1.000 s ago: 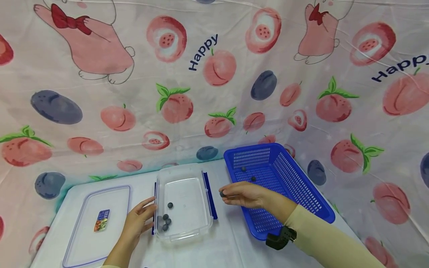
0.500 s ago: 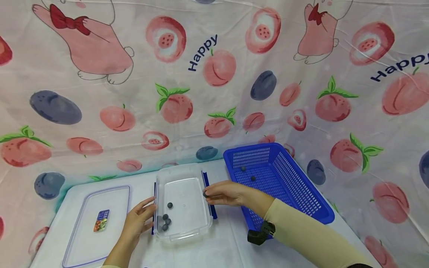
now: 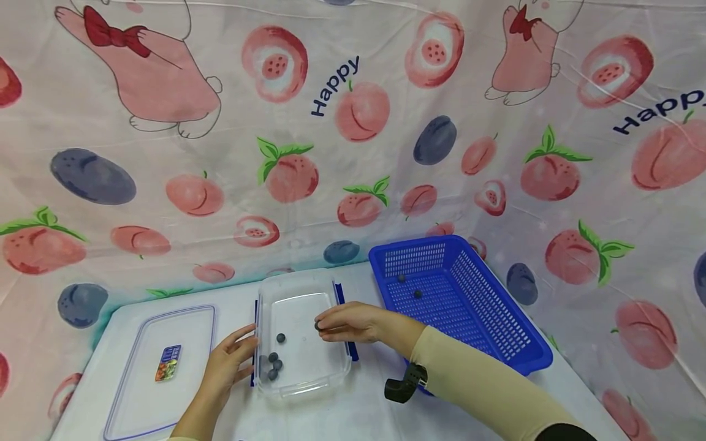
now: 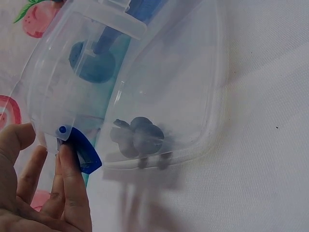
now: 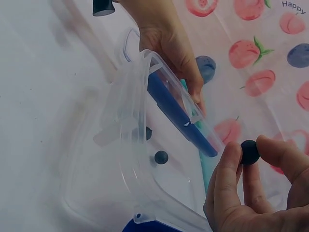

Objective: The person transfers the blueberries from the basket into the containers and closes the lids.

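My right hand [image 3: 353, 323] is over the right part of a clear plastic food container [image 3: 303, 386]. Between thumb and fingertips it pinches a small dark-blue ball [image 5: 249, 152] that looks like a blueberry. Several similar dark balls [image 3: 273, 357] lie inside, toward the container's left side. At the left wall, my left hand [image 3: 228, 358] holds the container's edge by a blue side latch [image 4: 83, 150], its thumb and fingertips right at the rim.
A blue slotted basket [image 3: 474, 306] stands to the right, with two dark balls [image 3: 417, 294] in it. A clear lid [image 3: 138, 373] with a coloured label lies flat on the left. Behind the white table [image 3: 364, 404] hangs a fruit-printed cloth [image 3: 309, 141].
My right hand has moved left from beside the basket, across the container's right edge, carrying the dark-blue ball. The left hand and the container stay in place.
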A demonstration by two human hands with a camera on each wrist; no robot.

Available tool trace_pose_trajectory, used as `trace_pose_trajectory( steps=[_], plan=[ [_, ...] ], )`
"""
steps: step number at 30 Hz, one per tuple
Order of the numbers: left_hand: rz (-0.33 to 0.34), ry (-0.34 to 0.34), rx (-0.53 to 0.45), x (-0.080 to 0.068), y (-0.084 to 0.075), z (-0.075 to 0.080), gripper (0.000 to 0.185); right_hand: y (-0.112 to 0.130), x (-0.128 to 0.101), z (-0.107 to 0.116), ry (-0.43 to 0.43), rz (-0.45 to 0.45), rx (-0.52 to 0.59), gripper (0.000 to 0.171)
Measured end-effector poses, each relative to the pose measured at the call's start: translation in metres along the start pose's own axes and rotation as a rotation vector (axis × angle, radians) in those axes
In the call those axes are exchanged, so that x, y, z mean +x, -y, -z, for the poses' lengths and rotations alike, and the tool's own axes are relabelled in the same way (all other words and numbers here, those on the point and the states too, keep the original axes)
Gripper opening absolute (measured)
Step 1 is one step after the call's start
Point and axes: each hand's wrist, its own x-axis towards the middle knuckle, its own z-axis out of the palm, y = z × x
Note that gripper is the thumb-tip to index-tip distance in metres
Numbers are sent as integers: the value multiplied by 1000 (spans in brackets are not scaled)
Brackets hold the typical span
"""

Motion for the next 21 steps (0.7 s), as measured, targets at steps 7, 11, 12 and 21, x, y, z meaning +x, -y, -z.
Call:
trace_pose_trajectory(
  steps=[7,11,12,21],
  plan=[
    [-2,-1,3,-2,0,-2,61,-4,13,-8,-14,-22,11,30],
    [-2,-3,0,-3,0,-3,61,-6,19,-15,-11,-29,5,32],
    [-2,-4,-2,-3,0,-3,61,-6,20,-16,-8,-30,0,32],
    [6,-14,-2,-3,2,-3,58,-9,30,-24,-13,-27,-43,30]
  ],
)
